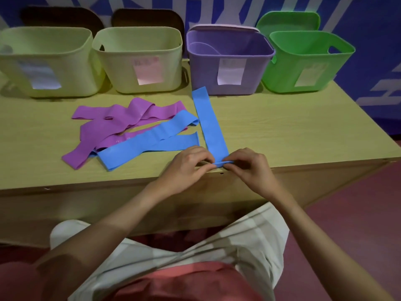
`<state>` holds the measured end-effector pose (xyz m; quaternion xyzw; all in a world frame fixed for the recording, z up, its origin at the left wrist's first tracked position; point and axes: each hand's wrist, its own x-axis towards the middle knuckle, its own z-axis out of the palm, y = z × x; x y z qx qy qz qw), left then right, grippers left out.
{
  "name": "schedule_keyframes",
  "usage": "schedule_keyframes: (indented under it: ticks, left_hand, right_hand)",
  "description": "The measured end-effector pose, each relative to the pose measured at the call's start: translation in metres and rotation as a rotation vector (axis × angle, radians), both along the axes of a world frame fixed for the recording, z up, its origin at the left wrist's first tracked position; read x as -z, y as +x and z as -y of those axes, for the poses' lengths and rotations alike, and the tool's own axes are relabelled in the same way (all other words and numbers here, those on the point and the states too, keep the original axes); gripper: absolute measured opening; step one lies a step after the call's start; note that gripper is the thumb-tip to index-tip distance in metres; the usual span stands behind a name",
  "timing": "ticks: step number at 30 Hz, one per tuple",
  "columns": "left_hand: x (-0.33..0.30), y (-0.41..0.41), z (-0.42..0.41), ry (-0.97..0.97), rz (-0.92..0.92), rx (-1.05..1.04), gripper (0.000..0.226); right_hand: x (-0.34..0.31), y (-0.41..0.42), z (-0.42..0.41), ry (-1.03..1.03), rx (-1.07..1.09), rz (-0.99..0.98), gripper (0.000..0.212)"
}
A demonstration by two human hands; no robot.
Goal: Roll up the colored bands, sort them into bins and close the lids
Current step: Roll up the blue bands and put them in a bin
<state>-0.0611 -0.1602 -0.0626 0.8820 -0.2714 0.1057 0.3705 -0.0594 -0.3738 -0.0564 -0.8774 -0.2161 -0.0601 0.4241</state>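
Left hand (188, 162), right hand (249, 164), fingers curled, pinching blue band (209, 120) end

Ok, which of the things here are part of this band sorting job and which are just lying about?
Job: blue band pinched by both hands; other blue bands; purple bands; four bins and their lids.
Lying about: table; blue wall.
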Motion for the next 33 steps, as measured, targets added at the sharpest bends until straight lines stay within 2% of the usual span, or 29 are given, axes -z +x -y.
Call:
schedule_keyframes:
  ticks: [3,7,11,17,21,25,28,33]
  left_hand:
    - [0.001,-0.003,0.003,0.012,0.0,-0.031,0.021]
    - [0.0,-0.01,0.011,0.012,-0.016,-0.083,0.028]
    - [0.001,-0.015,0.016,0.009,-0.013,-0.153,0.03]
    - [0.0,-0.02,0.022,-0.002,-0.004,-0.203,0.009]
    - [0.0,-0.023,0.023,0.002,0.083,-0.176,0.009]
    - [0.005,-0.025,0.023,0.118,0.227,-0.15,0.014]
    - [0.005,-0.026,0.023,0.208,0.259,-0.138,0.017]
    - [0.001,-0.024,0.022,0.213,0.256,-0.124,0.01]
  right_hand:
    - [-0.001,-0.002,0.003,0.102,0.01,-0.097,0.019]
    - [-0.003,0.001,0.007,0.093,-0.015,-0.088,0.008]
    - [0.0,0.001,0.007,0.064,-0.023,-0.05,0.009]
    - [0.0,-0.003,0.006,-0.014,-0.06,0.076,0.006]
    - [0.001,-0.002,0.009,-0.017,-0.081,0.07,0.007]
    - [0.002,0.0,0.009,-0.027,-0.098,0.073,0.007]
    - [0.003,-0.001,0.01,-0.054,-0.106,0.107,0.009]
    - [0.005,-0.002,0.012,-0.145,-0.119,0.258,0.015]
